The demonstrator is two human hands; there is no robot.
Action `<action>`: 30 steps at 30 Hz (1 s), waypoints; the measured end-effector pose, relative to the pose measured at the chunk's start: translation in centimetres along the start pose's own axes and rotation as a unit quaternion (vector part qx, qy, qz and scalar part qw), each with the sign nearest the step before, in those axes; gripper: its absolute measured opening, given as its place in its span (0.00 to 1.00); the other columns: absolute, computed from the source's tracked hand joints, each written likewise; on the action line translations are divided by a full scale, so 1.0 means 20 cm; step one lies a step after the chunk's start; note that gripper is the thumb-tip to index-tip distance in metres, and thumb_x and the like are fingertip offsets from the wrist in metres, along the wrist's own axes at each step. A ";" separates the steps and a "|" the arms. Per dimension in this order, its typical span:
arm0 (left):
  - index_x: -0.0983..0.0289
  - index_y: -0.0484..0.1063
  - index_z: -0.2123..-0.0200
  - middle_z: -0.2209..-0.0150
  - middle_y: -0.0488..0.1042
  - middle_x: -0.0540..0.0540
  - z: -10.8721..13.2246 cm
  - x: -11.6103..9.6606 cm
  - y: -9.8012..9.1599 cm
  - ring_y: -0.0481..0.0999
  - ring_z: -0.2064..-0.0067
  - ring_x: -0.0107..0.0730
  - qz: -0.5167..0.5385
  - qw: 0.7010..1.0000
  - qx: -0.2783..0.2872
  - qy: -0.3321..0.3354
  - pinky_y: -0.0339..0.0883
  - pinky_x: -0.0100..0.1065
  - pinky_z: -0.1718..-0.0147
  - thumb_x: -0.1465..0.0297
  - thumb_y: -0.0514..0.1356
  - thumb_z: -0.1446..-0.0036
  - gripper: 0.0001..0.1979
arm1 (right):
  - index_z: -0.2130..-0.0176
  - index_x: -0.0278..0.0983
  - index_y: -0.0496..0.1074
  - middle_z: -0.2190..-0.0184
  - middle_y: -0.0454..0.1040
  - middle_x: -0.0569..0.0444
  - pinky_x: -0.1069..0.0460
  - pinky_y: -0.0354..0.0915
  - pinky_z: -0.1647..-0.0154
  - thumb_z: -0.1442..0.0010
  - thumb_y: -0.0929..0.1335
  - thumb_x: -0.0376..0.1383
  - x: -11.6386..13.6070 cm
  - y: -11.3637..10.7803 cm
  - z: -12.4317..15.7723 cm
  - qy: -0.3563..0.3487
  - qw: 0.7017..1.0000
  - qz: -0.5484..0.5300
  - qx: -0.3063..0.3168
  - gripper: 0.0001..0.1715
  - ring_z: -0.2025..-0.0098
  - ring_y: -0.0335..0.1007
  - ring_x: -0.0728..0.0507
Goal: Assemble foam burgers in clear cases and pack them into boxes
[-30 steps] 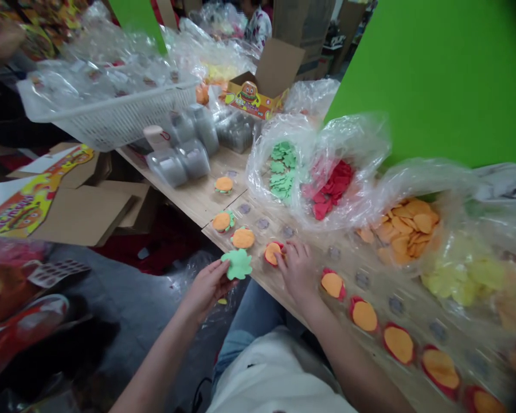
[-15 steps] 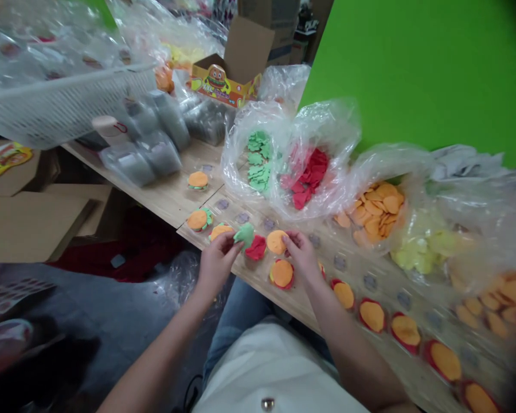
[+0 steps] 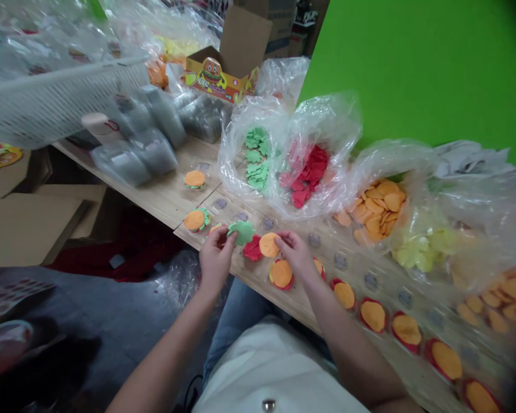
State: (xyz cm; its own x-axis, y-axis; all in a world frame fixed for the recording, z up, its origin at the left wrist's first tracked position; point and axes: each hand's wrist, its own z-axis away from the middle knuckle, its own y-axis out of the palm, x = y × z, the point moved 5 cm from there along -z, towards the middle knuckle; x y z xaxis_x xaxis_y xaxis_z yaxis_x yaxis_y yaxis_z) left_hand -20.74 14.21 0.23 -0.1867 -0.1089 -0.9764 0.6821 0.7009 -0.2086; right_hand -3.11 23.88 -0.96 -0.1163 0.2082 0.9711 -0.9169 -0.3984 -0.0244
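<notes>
My left hand (image 3: pixel 217 252) pinches a wavy-edged green lettuce-shaped piece (image 3: pixel 241 232) at its left edge, just above the table. A round orange piece (image 3: pixel 269 245) is pinched at its right edge by my right hand (image 3: pixel 296 249). Below and between them lies a red piece (image 3: pixel 253 248) on a stack whose lower layers I cannot make out. Nearer me sits an orange-topped stack (image 3: pixel 281 274) with red at its rim. Left of my left hand, an orange-topped burger stack (image 3: pixel 196 220) shows green edging, and another (image 3: pixel 195 180) stands farther back.
Plastic bags along the back hold green pieces (image 3: pixel 257 158), red pieces (image 3: pixel 310 175), orange discs (image 3: pixel 380 206) and yellow pieces (image 3: pixel 417 249). A row of orange-and-red stacks (image 3: pixel 372 315) runs right. Clear plastic containers (image 3: pixel 133 155), a white basket (image 3: pixel 60 106) and a printed box (image 3: pixel 212 77) stand left.
The orange piece in my right hand has moved left, toward the red piece. The green piece in my left hand has turned flatter and shows more of its face.
</notes>
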 end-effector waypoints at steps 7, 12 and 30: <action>0.61 0.73 0.57 0.60 0.75 0.56 0.10 -0.06 0.11 0.72 0.58 0.35 -0.255 0.912 0.113 0.300 0.65 0.37 0.58 0.70 0.53 0.42 0.12 | 0.63 0.36 0.68 0.68 0.73 0.54 0.56 0.59 0.77 0.49 0.67 0.43 0.02 -0.02 0.00 -0.009 1.000 0.004 -0.007 0.15 0.69 0.67 0.49; 0.63 0.70 0.54 0.57 0.75 0.56 0.21 0.01 0.14 0.72 0.54 0.36 -0.293 0.856 0.158 0.397 0.65 0.40 0.55 0.73 0.53 0.42 0.13 | 0.64 0.35 0.68 0.67 0.72 0.54 0.55 0.60 0.74 0.49 0.67 0.43 0.00 -0.09 0.02 -0.013 1.000 0.016 -0.019 0.15 0.68 0.67 0.48; 0.65 0.57 0.42 0.41 0.60 0.61 0.23 0.02 0.11 0.54 0.39 0.46 -0.398 0.820 0.218 0.349 0.53 0.48 0.43 0.62 0.54 0.44 0.27 | 0.63 0.35 0.67 0.68 0.71 0.54 0.55 0.59 0.75 0.49 0.66 0.45 -0.02 -0.17 0.01 -0.011 0.998 0.031 -0.060 0.18 0.68 0.66 0.47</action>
State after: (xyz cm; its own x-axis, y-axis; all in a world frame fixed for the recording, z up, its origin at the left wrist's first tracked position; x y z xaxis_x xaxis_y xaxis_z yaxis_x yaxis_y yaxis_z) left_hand -15.99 12.56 -0.82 -0.9505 0.1268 -0.2837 0.3082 0.2677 -0.9129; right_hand 0.06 24.99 -1.14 -0.1672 0.1669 0.9717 -0.9476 -0.2994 -0.1117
